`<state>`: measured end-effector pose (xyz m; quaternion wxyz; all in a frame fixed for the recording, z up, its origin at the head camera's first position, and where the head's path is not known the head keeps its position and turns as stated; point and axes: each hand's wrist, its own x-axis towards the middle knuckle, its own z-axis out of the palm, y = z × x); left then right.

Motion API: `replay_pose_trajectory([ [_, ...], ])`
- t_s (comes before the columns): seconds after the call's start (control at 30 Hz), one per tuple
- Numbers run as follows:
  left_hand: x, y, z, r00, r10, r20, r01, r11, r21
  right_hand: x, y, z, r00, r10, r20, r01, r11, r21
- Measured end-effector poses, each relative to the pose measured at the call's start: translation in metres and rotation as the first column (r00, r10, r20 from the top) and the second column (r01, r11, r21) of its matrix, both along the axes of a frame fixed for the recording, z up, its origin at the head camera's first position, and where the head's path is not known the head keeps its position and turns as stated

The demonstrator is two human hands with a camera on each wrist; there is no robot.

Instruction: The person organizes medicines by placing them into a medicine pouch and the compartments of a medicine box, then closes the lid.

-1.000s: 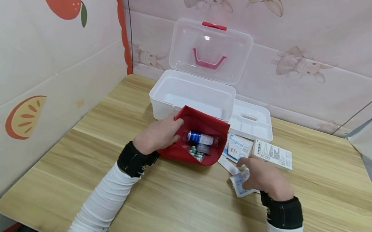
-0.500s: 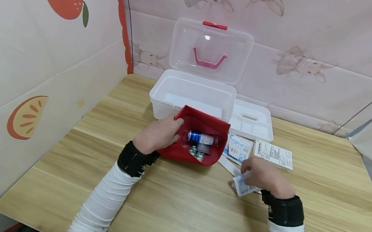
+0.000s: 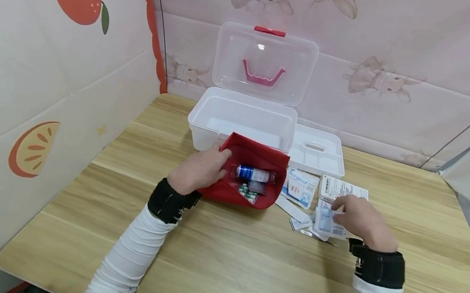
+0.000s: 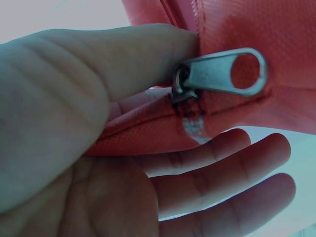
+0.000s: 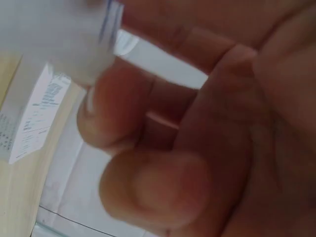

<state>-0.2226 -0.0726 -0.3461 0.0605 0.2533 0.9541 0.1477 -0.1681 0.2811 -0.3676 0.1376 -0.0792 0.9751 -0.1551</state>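
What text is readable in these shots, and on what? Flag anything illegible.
"Surgical": white-and-blue pack beside the red pouch.
White box: small print and barcode, too small to read; blurred in right wrist view.
Sachet in the right hand: print too small, blurred.
Blue-and-white tube in pouch: label too small.
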Motion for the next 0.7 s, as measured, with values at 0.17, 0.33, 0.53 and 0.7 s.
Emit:
replay_pose_trajectory([
  [0.17, 0.0, 0.0, 0.001, 1.0, 0.003, 0.002, -0.003, 1.0, -0.007, -0.002, -0.007, -0.004, 0.999, -0.019, -0.035, 0.02, 0.999, 0.031],
  [0.33, 0.0, 0.0, 0.001, 1.0, 0.004, -0.004, -0.004, 1.0, -0.007, -0.009, -0.038, -0.015, 0.994, 0.009, -0.113, -0.006, 1.0, 0.027],
  [0.53, 0.0, 0.0, 0.0, 1.0, 0.001, -0.013, -0.002, 1.0, -0.013, -0.017, -0.069, -0.041, 0.961, 0.094, -0.26, -0.082, 0.995, 0.057],
  [0.7, 0.0, 0.0, 0.0, 1.0, -0.002, -0.014, 0.002, 1.0, -0.016, -0.022, -0.076, -0.055, 0.932, 0.128, -0.34, -0.091, 0.988, 0.125],
])
